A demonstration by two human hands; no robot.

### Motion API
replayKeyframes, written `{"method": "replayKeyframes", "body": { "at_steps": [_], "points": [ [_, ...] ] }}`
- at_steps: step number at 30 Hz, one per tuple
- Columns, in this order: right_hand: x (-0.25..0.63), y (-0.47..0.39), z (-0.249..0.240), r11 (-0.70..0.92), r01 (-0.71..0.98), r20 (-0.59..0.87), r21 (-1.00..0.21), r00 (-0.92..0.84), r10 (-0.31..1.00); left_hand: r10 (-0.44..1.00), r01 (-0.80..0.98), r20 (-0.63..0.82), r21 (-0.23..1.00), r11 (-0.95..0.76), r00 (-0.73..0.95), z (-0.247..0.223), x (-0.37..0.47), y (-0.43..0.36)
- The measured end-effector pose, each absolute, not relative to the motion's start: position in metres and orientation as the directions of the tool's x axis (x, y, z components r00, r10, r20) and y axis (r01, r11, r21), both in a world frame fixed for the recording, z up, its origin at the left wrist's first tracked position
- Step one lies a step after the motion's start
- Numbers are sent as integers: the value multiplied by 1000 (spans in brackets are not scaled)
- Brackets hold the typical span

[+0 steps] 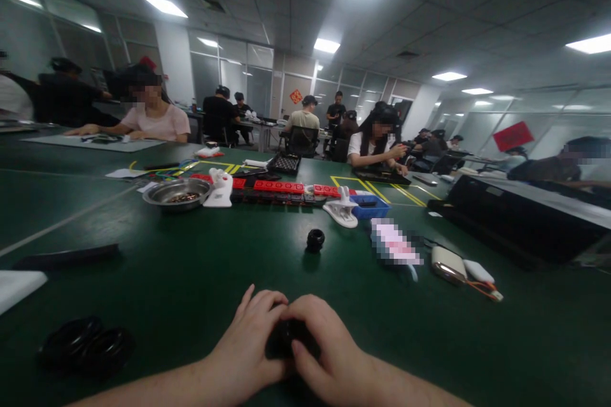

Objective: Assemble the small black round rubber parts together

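My left hand (252, 337) and my right hand (327, 346) meet low in the middle of the view, both closed around a dark black object (278, 342). Fingers cover most of it, so its exact kind cannot be made out. The left fingers curl over its far side, while the right thumb presses near its front. Just beyond my hands a small, rounded black part with a ring-like top (315, 240) stands on the green table (191, 292). Off to the left lie black rings or coils (86, 346), blurred and overlapping.
Further back are a metal bowl (177, 196) with small pieces, white clamps (220, 189), a red-and-black strip (277, 191) and a blue bin (371, 206). A pale power bank (449, 264) lies right, near a large black box (529, 210). Several people sit at tables beyond.
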State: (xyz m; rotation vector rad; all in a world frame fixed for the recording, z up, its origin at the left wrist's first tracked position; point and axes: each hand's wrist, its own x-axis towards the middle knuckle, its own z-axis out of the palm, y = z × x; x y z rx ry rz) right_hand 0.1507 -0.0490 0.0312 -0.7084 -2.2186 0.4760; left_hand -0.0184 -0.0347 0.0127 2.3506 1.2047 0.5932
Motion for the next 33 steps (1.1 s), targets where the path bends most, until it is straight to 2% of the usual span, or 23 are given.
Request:
{"method": "replayKeyframes", "body": {
  "at_steps": [3, 7, 9, 13, 15, 18, 21, 23, 27, 29, 33],
  "points": [
    [152, -50, 33, 829, 298, 601, -472, -579, 551, 826, 644, 176, 547, -534, 535, 14, -19, -35],
    [150, -47, 30, 717, 504, 538, -481, -476, 695, 828, 656, 163, 537, -530, 537, 14, -19, -34],
    [149, -46, 32, 684, 549, 495, -480, -474, 728, 832, 661, 159, 535, -526, 532, 13, -19, -34],
    [148, -50, 42, 806, 399, 494, -437, -642, 585, 832, 661, 178, 530, -531, 526, 10, -18, -34],
    [149, -52, 44, 832, 364, 508, -418, -666, 546, 830, 658, 184, 529, -536, 527, 10, -18, -34],
    [149, -51, 40, 756, 486, 528, -437, -542, 654, 824, 650, 180, 535, -540, 537, 12, -19, -35],
    [149, -46, 35, 627, 647, 480, -435, -422, 769, 819, 645, 177, 536, -545, 545, 14, -19, -36],
    [149, -44, 38, 652, 644, 424, -400, -501, 755, 823, 652, 173, 531, -541, 541, 13, -19, -35],
    [152, -48, 54, 767, 476, 311, -431, -719, 622, 831, 655, 157, 545, -524, 534, 10, -19, -33],
    [154, -50, 56, 750, 493, 313, -440, -699, 643, 828, 644, 152, 560, -522, 540, 10, -20, -32],
    [155, -48, 46, 630, 658, 331, -413, -536, 777, 820, 637, 145, 561, -529, 554, 12, -21, -33]
  ]
}}
